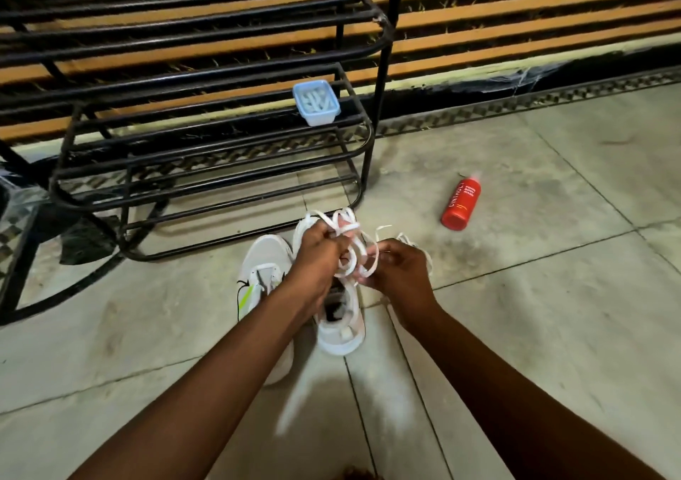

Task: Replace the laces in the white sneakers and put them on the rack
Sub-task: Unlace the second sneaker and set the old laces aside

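I see a tangle of white laces held up over the two white sneakers on the tiled floor, my left hand gripping the loops and my right hand pinching a strand. Behind stands the black rack with a blue container on it; a red bottle lies to the right.

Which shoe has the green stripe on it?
The left sneaker, beside the person's left forearm. It shows a yellow-green streak on its side. The right sneaker, under the hands and the tangled lace, shows only white.
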